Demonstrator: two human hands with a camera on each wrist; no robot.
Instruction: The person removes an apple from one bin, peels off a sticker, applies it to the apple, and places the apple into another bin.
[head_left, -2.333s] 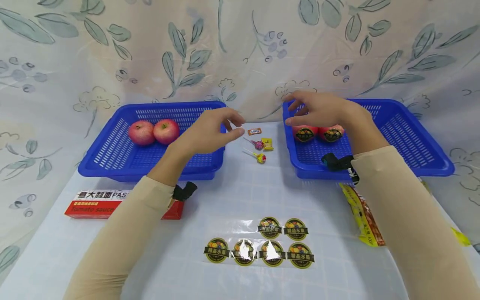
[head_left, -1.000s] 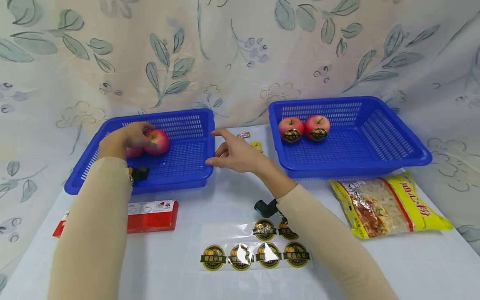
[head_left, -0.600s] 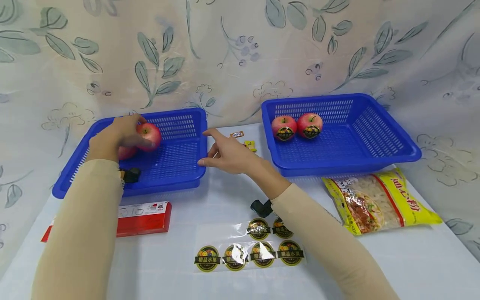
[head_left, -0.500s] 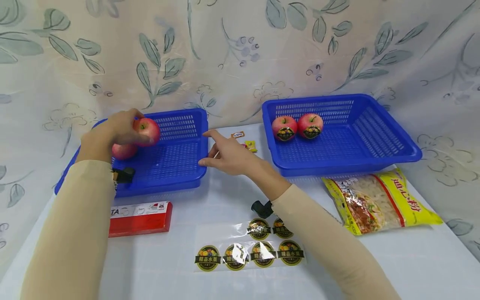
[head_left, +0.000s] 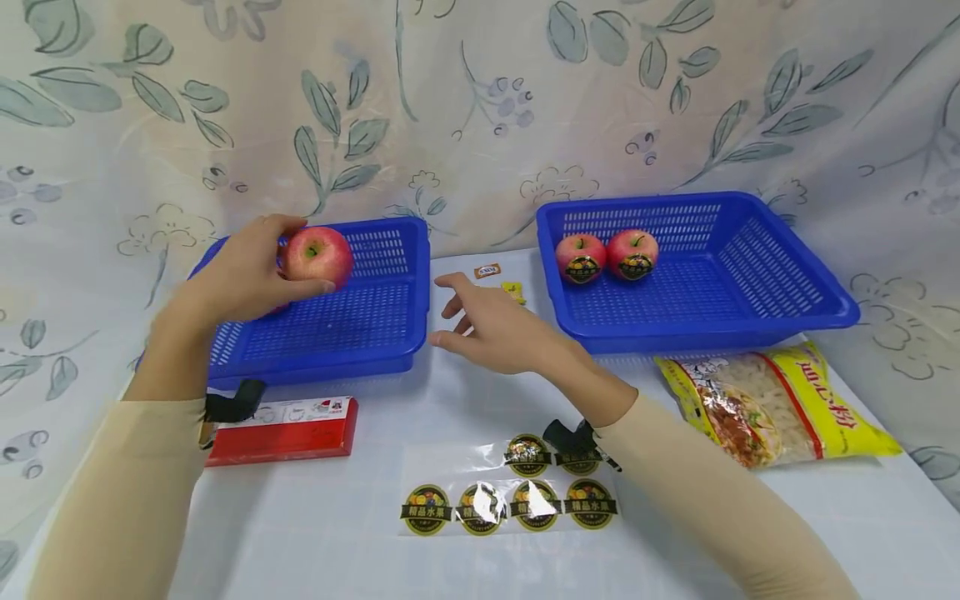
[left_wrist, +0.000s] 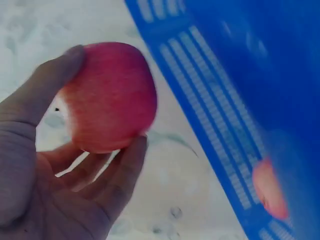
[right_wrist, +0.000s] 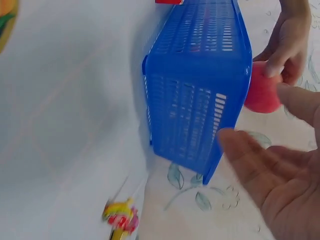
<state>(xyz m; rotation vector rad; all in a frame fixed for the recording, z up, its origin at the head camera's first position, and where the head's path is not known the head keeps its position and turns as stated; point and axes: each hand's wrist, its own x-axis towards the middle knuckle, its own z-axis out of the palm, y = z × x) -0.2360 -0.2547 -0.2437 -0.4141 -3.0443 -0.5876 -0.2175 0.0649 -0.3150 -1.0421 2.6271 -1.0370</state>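
My left hand [head_left: 243, 271] grips a red apple [head_left: 318, 257] between thumb and fingers, raised above the left blue basket [head_left: 337, 329]. The left wrist view shows the thumb on one side of this apple [left_wrist: 110, 95] and the fingertips on the other. A second apple [left_wrist: 270, 189] lies in that basket, mostly hidden by the hand in the head view. My right hand [head_left: 498, 325] hovers just right of the left basket, fingers loosely bent and holding nothing. In the right wrist view its fingers [right_wrist: 255, 160] are spread beside the basket wall.
The right blue basket [head_left: 705, 333] holds two apples [head_left: 607, 254] with round labels. Between the baskets lie small wrapped candies [head_left: 513, 291]. In front are a red pasta box [head_left: 300, 433], a clear sheet of round stickers [head_left: 480, 510] and a yellow noodle bag [head_left: 780, 404].
My left hand has reached into the left basket, taken hold of an apple and lifted it up. My right hand has moved from the right basket to beside the left one.
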